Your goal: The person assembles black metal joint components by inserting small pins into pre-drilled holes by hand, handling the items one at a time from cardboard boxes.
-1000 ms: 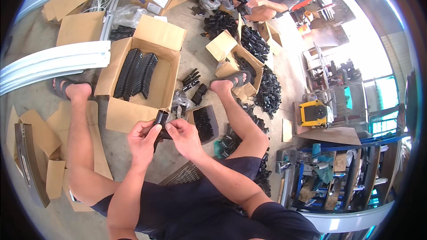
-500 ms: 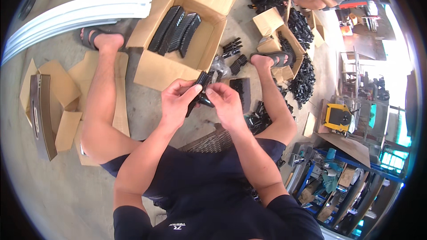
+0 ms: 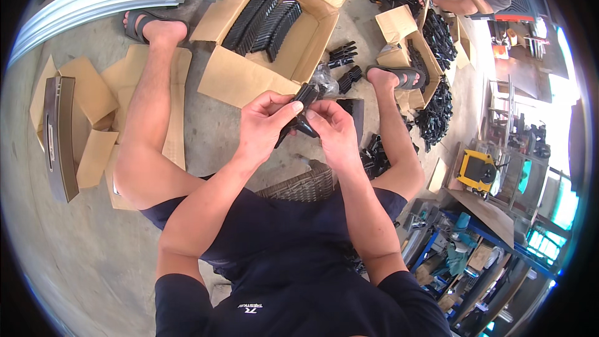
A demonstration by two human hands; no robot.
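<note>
L hand [image 3: 265, 126] nearly closed, thumb pressed on blk part [image 3: 304, 97], holding it tilted vs. bent fingers. R hand [image 3: 336, 131] partly curled at part's R side, thumb + fingertips right up to it; can't tell if it's gripping. So part's btwn both hands. Open carton [image 3: 240, 78] w/ blk rows [image 3: 281, 31] just beyond L hand; clear bag [image 3: 324, 80] just beyond R hand. Woven seat [image 3: 299, 186] btwn forearms, bodyward of hands. Co-worker [image 3: 465, 3] well beyond R hand, to its R.
</note>
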